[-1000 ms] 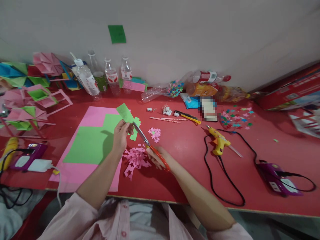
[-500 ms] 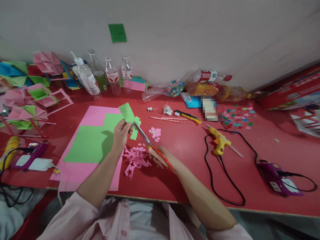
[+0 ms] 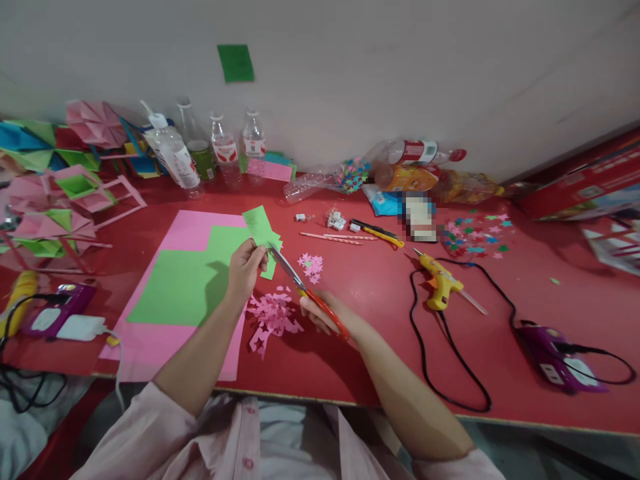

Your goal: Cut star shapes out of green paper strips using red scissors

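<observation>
Beyond left fingers (image 3: 256,257) pinching green paper (image 3: 258,224), red tabletop (image 3: 373,293) is being met by wall (image 3: 350,80). Scissors (image 3: 312,297), shifted slightly rightward, are being gripped by right fingers (image 3: 315,315).

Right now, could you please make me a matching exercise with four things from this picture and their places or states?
1. Scissors
2. Small green paper piece
3. Glue gun
4. Pink stars

A. Yellow, with a black cord
B. In the left hand
C. In a small heap
D. In the right hand

Pairs: 1-D, 2-B, 3-A, 4-C
</observation>
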A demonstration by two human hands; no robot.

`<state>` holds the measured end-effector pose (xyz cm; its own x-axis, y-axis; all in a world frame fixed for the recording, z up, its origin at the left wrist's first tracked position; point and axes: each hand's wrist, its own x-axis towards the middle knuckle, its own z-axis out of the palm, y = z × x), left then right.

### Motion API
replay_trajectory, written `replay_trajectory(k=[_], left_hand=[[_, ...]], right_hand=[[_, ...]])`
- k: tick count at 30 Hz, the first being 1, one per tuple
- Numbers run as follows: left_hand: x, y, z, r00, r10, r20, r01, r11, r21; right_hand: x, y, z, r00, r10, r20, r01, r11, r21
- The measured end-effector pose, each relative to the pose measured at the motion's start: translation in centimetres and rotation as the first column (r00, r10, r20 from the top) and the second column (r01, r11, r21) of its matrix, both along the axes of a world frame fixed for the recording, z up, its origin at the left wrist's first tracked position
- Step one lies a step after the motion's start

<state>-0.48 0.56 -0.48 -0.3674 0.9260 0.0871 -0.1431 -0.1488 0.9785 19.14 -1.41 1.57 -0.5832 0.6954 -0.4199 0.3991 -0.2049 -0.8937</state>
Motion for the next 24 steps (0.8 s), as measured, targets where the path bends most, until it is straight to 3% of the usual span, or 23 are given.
replay_trajectory(k=[6, 16, 24], left_hand=[[-0.11, 0.06, -0.58, 0.998, -0.029, 0.057, 0.030, 1.000, -0.008], [0.00, 0.14, -0.18, 0.989, -0.054, 0.138, 0.056, 0.998, -0.011], [-0.12, 0.18, -0.55, 0.991, -0.063, 0.120, 0.063, 0.998, 0.006]], right_hand=[[0.06, -0.10, 0.01, 1.000, 0.011, 0.010, -0.012, 0.999, 0.033], [0.60, -0.13, -0.44, 0.999, 0.039, -0.019, -0.039, 0.999, 0.018], [0.86, 0.08, -0.66, 0.998, 0.062, -0.031, -0.061, 0.998, 0.027]])
